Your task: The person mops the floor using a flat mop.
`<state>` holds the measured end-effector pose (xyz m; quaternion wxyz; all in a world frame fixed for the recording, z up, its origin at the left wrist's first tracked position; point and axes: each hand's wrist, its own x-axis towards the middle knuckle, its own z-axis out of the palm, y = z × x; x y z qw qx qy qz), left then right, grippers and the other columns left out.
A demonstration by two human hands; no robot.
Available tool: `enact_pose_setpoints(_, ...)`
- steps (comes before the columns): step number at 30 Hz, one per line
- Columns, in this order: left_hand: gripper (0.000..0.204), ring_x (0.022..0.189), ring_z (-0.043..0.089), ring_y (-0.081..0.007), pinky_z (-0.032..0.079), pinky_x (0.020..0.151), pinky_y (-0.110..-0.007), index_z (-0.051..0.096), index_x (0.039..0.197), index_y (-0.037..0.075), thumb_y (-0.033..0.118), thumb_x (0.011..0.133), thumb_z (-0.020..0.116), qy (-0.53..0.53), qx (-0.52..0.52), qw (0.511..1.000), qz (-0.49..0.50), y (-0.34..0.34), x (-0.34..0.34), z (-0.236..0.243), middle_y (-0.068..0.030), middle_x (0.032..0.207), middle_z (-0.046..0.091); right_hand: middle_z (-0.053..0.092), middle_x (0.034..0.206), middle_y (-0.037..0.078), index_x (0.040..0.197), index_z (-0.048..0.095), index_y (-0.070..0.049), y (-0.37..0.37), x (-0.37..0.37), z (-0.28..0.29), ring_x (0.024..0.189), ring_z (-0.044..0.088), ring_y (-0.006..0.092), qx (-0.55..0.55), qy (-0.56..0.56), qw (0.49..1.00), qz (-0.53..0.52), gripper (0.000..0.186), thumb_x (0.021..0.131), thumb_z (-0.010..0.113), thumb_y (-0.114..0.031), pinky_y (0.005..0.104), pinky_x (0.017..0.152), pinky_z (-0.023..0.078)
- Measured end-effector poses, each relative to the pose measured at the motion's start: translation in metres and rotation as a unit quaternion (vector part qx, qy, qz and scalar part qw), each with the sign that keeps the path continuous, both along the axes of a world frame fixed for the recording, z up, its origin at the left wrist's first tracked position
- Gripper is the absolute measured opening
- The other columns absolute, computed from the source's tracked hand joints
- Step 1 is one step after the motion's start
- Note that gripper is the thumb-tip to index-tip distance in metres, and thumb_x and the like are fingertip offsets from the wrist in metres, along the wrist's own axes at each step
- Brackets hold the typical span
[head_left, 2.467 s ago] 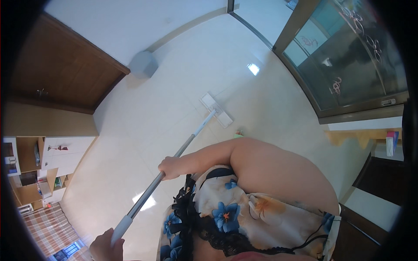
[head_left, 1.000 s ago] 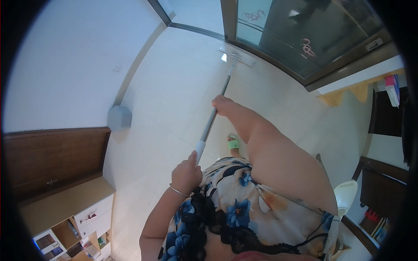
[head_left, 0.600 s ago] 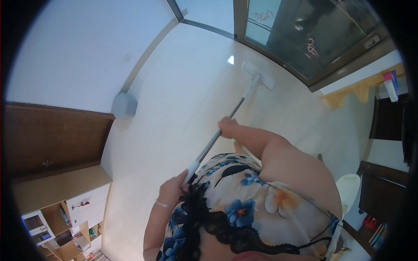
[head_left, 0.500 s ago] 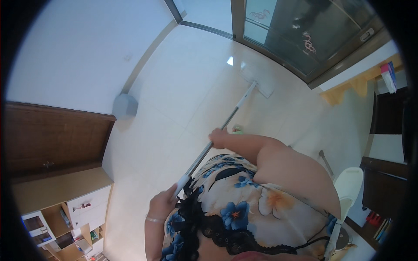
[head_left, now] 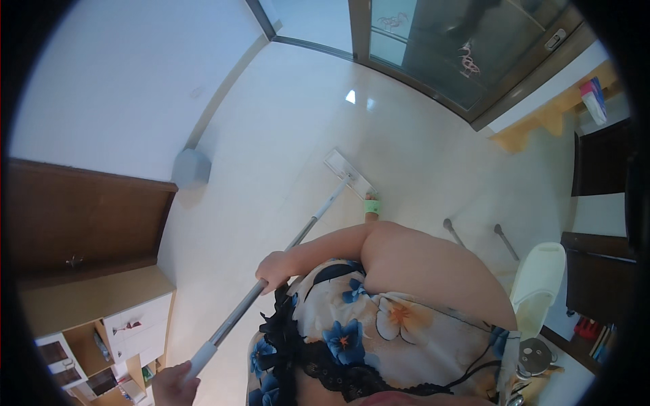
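A flat mop [head_left: 237, 314] slants across the view, its metal pole rising from the lower left toward the middle. Its white rectangular head [head_left: 335, 162] lies on the pale floor just ahead of my foot in a green slipper [head_left: 372, 206]. Near the lower edge, my left hand [head_left: 176, 386] is closed around the white grip at the top of the pole. Partway down the pole, my right hand [head_left: 273, 272] wraps around the metal, with that arm crossing in front of my flowered dress [head_left: 345, 342].
A grey bin [head_left: 191, 169] stands by the left wall, near a brown wooden door [head_left: 88, 220]. Glass sliding doors [head_left: 433, 61] border the far floor. At right are a pale chair [head_left: 538, 284] and metal legs [head_left: 506, 241]; shelves [head_left: 101, 338] stand lower left.
The mop head has been drawn back toward me and leftward, close to my foot. Both hands have moved down and left with the pole, staying closed on it.
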<state>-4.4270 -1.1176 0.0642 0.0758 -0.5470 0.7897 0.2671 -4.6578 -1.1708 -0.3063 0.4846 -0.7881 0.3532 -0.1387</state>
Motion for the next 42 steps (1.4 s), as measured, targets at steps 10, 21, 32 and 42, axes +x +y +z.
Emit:
enact_pose_setpoints(10,0.034,0.072,0.067,-0.0248,0.052,0.068,-0.032,0.070,0.100,0.000,0.002,0.067,0.077,0.045,-0.008,0.997,-0.070,-0.110,-0.055,-0.069,-0.0158,0.081,0.069,0.068,0.084,0.013,0.083,0.068,-0.011,-0.026,-0.105,-0.021,0.084,0.065,0.0332,0.011,0.112,0.976,-0.187,0.030,0.075,0.063,-0.040,0.0464,0.071,0.050)
enact_pose_setpoints(21,0.036,0.053,0.057,-0.0296,0.043,0.048,-0.037,0.066,0.099,0.012,0.005,0.065,0.077,0.169,-0.106,0.876,-0.439,-0.203,-0.260,-0.059,-0.0093,0.064,0.060,0.065,0.073,0.013,0.068,0.061,-0.010,0.002,-0.259,-0.006,0.075,0.063,0.0363,0.001,0.174,0.863,-0.474,0.026,0.078,0.060,-0.034,0.0470,0.067,0.050)
enact_pose_setpoints(32,0.020,0.063,0.061,-0.0292,0.048,0.056,-0.041,0.068,0.097,0.015,0.022,0.078,0.069,0.146,-0.063,0.811,-0.564,-0.169,-0.414,-0.127,-0.0085,0.069,0.061,0.060,0.064,0.015,0.060,0.057,-0.009,0.134,-0.372,-0.049,0.065,0.059,0.0372,0.007,0.270,0.715,-0.645,0.039,0.083,0.063,-0.040,0.0470,0.062,0.047)
enact_pose_setpoints(42,0.022,0.068,0.064,-0.0295,0.051,0.062,-0.040,0.071,0.099,0.017,0.025,0.079,0.068,0.109,-0.056,0.859,-0.497,-0.189,-0.396,-0.166,-0.0100,0.073,0.063,0.067,0.079,0.012,0.071,0.065,-0.012,0.112,-0.365,-0.079,0.079,0.063,0.0348,0.117,0.314,0.738,-0.586,0.018,0.071,0.063,-0.030,0.0462,0.070,0.051)
